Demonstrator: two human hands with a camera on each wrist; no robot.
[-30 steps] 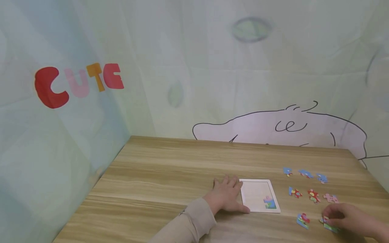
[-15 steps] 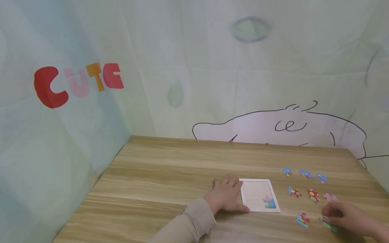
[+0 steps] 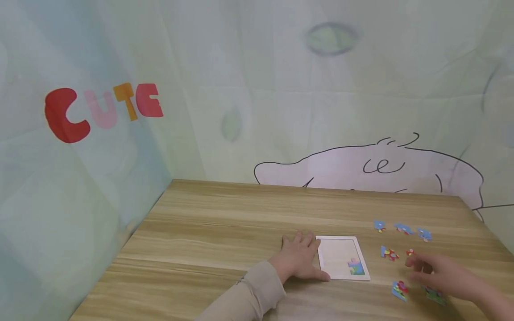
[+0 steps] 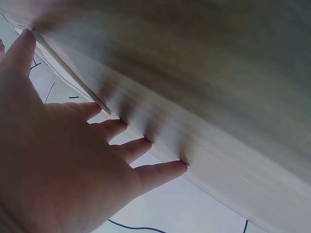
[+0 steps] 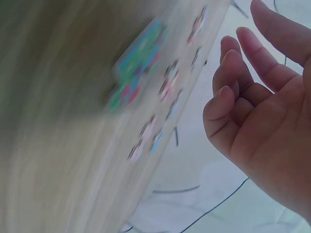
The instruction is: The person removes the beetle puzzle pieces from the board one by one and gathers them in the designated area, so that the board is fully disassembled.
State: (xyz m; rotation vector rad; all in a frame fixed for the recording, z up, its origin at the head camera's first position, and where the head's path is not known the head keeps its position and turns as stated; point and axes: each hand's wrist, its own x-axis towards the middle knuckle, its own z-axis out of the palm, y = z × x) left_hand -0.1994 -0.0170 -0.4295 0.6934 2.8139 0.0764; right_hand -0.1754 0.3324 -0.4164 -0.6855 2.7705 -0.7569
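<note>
A white-rimmed puzzle tray (image 3: 334, 256) lies on the table with a blue, green and pink jigsaw piece (image 3: 356, 268) in its near right corner. My left hand (image 3: 299, 260) rests with spread fingers at the tray's left edge; in the left wrist view the thumb and a finger touch that edge. My right hand (image 3: 441, 275) hovers over the loose pieces, fingers loosely bent and holding nothing in the right wrist view. Under it a green jigsaw piece (image 3: 435, 295) lies on the table. A red and yellow piece (image 3: 410, 252) is partly covered by the hand.
Loose jigsaw pieces lie in rough rows right of the tray: a blue piece (image 3: 379, 226) and two more at the back, a red and blue piece (image 3: 389, 253) in the middle, a red and green piece (image 3: 400, 290) in front. Printed cloth (image 3: 241, 89) stands behind the table.
My right hand has left the green jigsaw piece and moved up and to the left, now covering some of the middle row. My left hand and the tray have stayed put.
</note>
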